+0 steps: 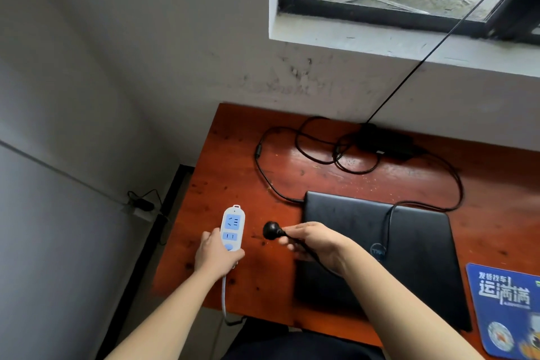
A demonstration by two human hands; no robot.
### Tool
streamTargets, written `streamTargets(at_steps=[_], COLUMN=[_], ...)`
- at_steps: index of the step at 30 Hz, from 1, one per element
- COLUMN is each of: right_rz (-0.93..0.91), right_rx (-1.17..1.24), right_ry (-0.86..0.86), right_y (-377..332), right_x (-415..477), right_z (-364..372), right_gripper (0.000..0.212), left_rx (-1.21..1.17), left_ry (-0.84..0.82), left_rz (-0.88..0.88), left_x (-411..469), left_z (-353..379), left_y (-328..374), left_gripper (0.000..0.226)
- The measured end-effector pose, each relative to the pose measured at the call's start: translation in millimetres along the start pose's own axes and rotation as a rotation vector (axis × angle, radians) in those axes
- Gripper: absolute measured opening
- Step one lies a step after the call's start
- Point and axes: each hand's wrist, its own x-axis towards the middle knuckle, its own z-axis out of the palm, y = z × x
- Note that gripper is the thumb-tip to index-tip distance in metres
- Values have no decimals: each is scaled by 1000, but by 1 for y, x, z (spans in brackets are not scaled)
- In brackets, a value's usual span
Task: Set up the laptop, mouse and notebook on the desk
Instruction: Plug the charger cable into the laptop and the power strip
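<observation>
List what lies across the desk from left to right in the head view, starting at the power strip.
Power strip in the left hand → black plug in the right hand → closed laptop → blue mouse pad.

A black laptop (pixel 394 248) lies flat and closed on the reddish wooden desk (pixel 233 161), a cable plugged into its far left corner. A blue mouse pad (pixel 505 307) lies just right.

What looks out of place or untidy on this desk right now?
The charger cable lies in loose tangled loops behind the closed laptop, one run draped over its lid. The wall under the window sill is stained and scuffed. Nothing looks spilled or broken.
</observation>
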Motion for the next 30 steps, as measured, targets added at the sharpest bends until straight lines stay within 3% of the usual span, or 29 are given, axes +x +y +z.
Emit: streamTargets(at_steps=[3,5,9,13,22,30], right_rz=[-28,13,-4,-48,-271,-611], right_rx=[169,122,35,-18,94,-337], right_ry=[-126,-130,-1,-34,-159,214], right_y=[-13,-19,-24,-17,0,12], right_x=[-7,-12,-14,-14,-17,-13], right_z=[5,11,16,13,23,47], right_gripper=[25,16,46,71,27,15], left_rx=[-2,-18,-95,-170,-97,-69], left_ry=[25,40,101,105,106,84], left_rz=[49,98,186,213,238,322], left_x=[-3,-4,-5,-7,-18,-24], left_z=[-7,-11,-22,-32,-39,-42], left_y=[0,1,8,12,14,20], left_gripper=[50,58,78,72,74,71])
